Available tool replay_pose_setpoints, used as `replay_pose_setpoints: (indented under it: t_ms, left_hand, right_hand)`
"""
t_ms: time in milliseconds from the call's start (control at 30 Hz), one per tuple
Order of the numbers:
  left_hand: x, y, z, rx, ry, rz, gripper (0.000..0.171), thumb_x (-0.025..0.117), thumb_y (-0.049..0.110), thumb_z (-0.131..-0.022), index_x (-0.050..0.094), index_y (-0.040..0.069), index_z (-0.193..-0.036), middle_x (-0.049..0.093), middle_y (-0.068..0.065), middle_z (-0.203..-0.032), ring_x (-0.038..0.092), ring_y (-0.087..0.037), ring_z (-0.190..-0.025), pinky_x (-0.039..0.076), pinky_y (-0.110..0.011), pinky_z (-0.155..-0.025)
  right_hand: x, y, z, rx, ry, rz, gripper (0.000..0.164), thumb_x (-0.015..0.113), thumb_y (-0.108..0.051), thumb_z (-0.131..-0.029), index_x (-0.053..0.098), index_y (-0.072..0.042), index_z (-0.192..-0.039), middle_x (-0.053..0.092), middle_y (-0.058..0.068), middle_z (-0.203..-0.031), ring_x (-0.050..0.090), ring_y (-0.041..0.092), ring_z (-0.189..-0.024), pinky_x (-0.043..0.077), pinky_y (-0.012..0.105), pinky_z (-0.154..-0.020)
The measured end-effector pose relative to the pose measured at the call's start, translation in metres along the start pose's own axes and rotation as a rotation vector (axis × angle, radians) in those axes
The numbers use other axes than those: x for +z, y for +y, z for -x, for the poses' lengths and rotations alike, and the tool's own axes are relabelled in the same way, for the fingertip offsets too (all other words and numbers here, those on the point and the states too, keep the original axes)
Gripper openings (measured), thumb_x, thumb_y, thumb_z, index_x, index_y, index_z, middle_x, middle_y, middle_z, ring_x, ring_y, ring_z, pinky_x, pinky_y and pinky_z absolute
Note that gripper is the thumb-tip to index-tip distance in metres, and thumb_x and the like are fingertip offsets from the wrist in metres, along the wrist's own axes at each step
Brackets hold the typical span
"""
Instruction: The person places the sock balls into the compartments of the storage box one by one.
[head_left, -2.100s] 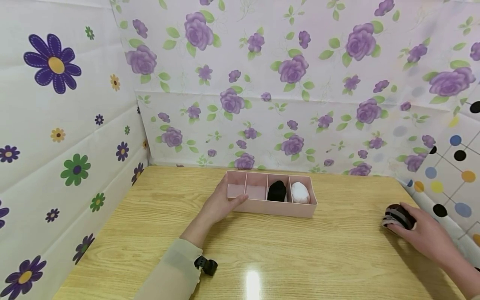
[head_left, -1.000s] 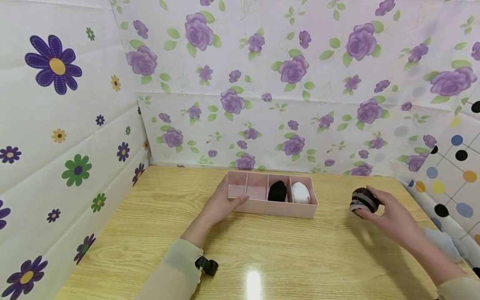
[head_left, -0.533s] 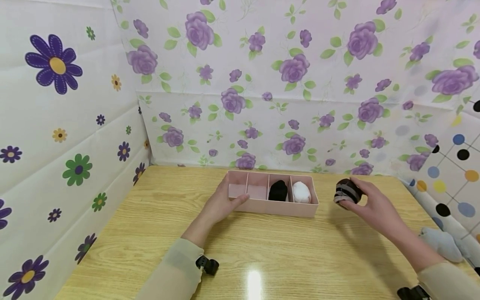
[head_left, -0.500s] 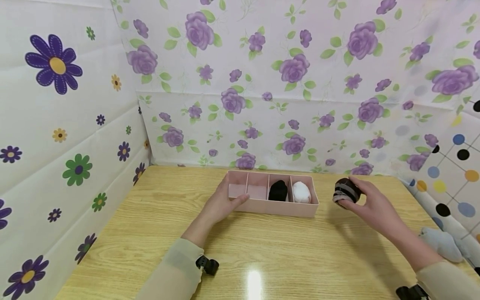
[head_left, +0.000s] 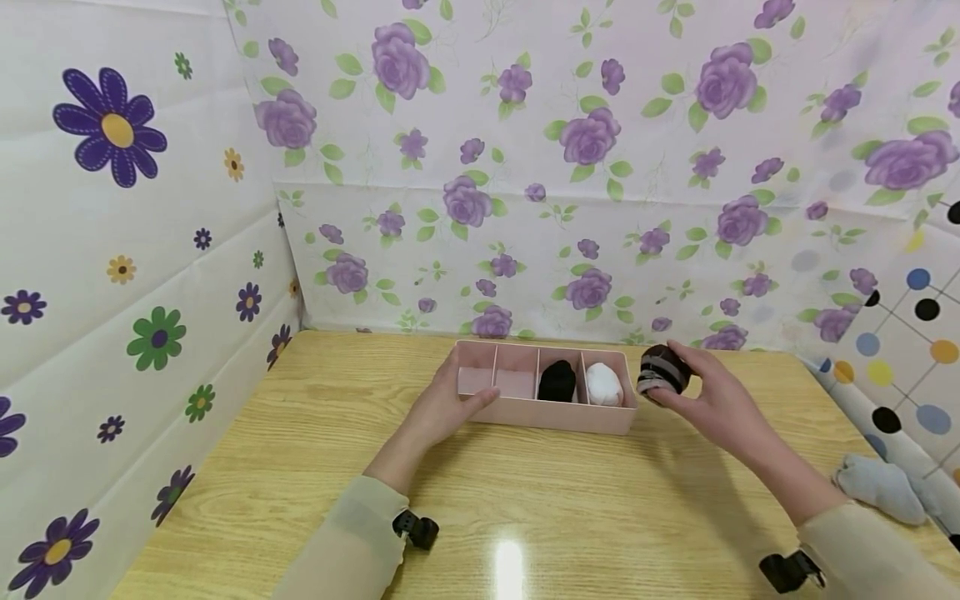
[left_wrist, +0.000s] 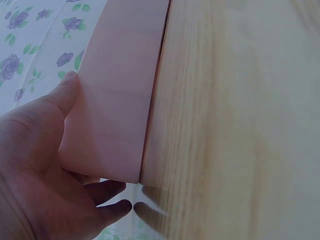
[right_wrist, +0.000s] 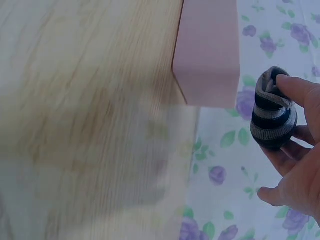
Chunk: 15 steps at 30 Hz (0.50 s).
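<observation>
A long pink organizer box [head_left: 555, 414] with a row of compartments stands on the table. My left hand [head_left: 442, 402] grips its left end, thumb over the front rim; in the left wrist view the other fingers wrap the end wall. A balled black sock [head_left: 557, 382] sits in the third compartment from the left, and a balled white sock [head_left: 603, 385] in the rightmost one. The two left compartments hold nothing. My right hand [head_left: 716, 398] pinches a rolled striped sock [right_wrist: 273, 112], black and grey, between thumb and fingers, raised just right of the box's right end.
A balled grey sock [head_left: 879, 488] lies at the table's right edge, close to my right forearm. Behind the wooden table [head_left: 570, 508] hangs a floral cloth [head_left: 525, 208], with more patterned cloth along both sides.
My right hand has carried the striped sock from the table's right side leftward to beside the box, uncovering the grey sock. My left hand and the box have stayed put.
</observation>
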<state>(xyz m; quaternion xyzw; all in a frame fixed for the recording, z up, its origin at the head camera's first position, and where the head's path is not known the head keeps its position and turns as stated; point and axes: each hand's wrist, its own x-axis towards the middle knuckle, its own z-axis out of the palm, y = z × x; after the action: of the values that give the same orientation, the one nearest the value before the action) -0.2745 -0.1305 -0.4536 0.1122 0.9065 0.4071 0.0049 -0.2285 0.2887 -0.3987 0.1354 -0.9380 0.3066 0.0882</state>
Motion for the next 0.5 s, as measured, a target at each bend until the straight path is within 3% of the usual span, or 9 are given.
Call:
replay_pose_setpoints:
  t_ms: [500]
  left_hand:
    - [0.000,0.000,0.000,0.001,-0.001,0.005,0.115,0.073,0.059,-0.104,0.002,0.007,-0.178,0.015,-0.020,-0.182,0.031,-0.042,-0.162,0.030,-0.060,-0.129]
  right_hand:
    - [0.018,-0.031,-0.020,-0.058,0.001,-0.049,0.087,0.084,-0.025,-0.103,0.037,0.001,-0.170,0.044,0.031,-0.165,0.046,0.053,-0.147,0.044,0.072,-0.112]
